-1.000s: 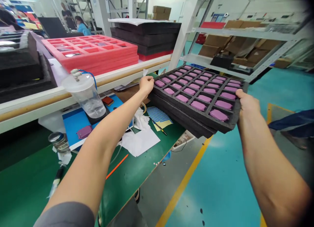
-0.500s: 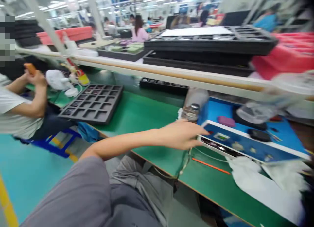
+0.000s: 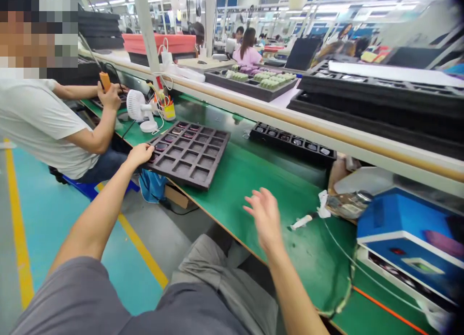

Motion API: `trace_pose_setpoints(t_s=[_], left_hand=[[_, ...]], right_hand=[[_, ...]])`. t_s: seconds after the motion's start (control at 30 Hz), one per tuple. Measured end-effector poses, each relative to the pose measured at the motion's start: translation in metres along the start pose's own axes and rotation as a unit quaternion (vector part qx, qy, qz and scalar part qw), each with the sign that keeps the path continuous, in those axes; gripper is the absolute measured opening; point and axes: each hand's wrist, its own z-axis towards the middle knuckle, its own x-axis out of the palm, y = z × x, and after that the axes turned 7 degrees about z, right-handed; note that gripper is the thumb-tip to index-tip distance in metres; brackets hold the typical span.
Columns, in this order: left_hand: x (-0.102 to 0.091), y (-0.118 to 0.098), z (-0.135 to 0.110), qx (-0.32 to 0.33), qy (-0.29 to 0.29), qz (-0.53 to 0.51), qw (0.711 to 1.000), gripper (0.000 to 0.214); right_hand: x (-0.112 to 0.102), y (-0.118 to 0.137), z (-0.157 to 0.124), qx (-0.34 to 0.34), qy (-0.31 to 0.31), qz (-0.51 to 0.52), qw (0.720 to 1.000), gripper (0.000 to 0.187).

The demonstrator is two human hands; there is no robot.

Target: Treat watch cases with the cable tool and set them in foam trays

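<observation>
A dark foam tray point(image 3: 195, 153) with mostly empty square pockets lies on the green bench point(image 3: 253, 185) to my left. A few pockets at its far end hold small parts. My left hand point(image 3: 140, 154) reaches out to the tray's near left corner, fingers curled over its edge. Hovering over the bench near its front edge, my right hand point(image 3: 264, 215) has its fingers spread and holds nothing. Its fingertips are slightly smeared.
A co-worker in a white shirt point(image 3: 39, 117) sits at the left holding an orange tool point(image 3: 105, 80), beside a small white fan point(image 3: 139, 110). A second black tray point(image 3: 292, 141) lies under the wooden rail. A blue device point(image 3: 402, 228) and a white applicator point(image 3: 302, 221) are at right.
The view has swung left along the bench. My left hand has left the blue device and reached the dark tray. My right hand has come into view, open.
</observation>
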Motion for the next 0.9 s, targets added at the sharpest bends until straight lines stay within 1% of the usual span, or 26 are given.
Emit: trace_pose_setpoints(t_s=[0.07,0.13,0.17,0.2,0.23,0.27,0.3,0.33,0.37,0.4,0.5,0.57,0.6,0.67,0.73,0.83,0.9], left_hand=[[0.007,0.003,0.017,0.001,0.021,0.008,1.0,0.034],[0.01,0.002,0.027,0.008,0.03,0.009,0.999,0.036],[0.01,0.0,0.028,0.013,0.031,0.008,0.999,0.036],[0.01,-0.002,0.027,0.02,0.029,0.005,0.999,0.035],[0.009,-0.004,0.024,0.029,0.026,0.001,0.999,0.032],[0.009,-0.008,0.018,0.042,0.022,-0.004,0.999,0.029],[0.01,-0.014,0.01,0.059,0.019,-0.01,0.998,0.029],[0.013,-0.02,-0.001,0.079,0.018,-0.018,0.997,0.032],[0.017,-0.029,-0.015,0.104,0.02,-0.027,0.994,0.037],[0.022,-0.038,-0.031,0.13,0.023,-0.037,0.991,0.036],[0.046,-0.069,-0.085,0.194,0.048,-0.071,0.977,0.033],[0.062,-0.086,-0.118,0.227,0.069,-0.096,0.967,0.031],[0.069,-0.092,-0.131,0.24,0.079,-0.107,0.962,0.03],[0.083,-0.098,-0.149,0.26,0.094,-0.12,0.954,0.029],[0.095,-0.097,-0.155,0.277,0.104,-0.121,0.948,0.027],[0.106,-0.087,-0.152,0.304,0.111,-0.103,0.941,0.021],[0.105,-0.076,-0.144,0.318,0.103,-0.087,0.939,0.019]], right_hand=[[0.052,-0.005,0.021,0.025,0.025,0.041,0.999,0.034],[0.099,-0.007,0.044,0.035,0.036,0.075,0.996,0.028],[0.117,-0.006,0.054,0.031,0.033,0.091,0.995,0.026],[0.127,-0.006,0.062,0.022,0.024,0.106,0.994,0.027],[0.13,-0.005,0.066,0.011,0.014,0.121,0.993,0.03],[0.125,-0.005,0.067,0.0,0.004,0.134,0.991,0.034],[0.113,-0.004,0.065,-0.01,-0.002,0.144,0.989,0.038],[0.095,-0.004,0.06,-0.014,-0.007,0.151,0.988,0.041],[0.073,-0.004,0.053,-0.014,-0.017,0.158,0.987,0.046],[0.048,-0.005,0.044,-0.016,-0.037,0.161,0.986,0.05],[-0.028,-0.007,0.011,-0.004,-0.128,0.115,0.985,0.057],[-0.066,-0.01,-0.014,-0.007,-0.181,0.065,0.981,0.06],[-0.08,-0.013,-0.026,-0.007,-0.202,0.042,0.978,0.062],[-0.099,-0.022,-0.045,-0.001,-0.222,-0.002,0.975,0.067],[-0.111,-0.036,-0.056,0.009,-0.21,-0.046,0.977,0.069],[-0.119,-0.057,-0.059,0.01,-0.192,-0.132,0.972,0.071],[-0.121,-0.063,-0.057,0.015,-0.189,-0.211,0.959,0.073]])
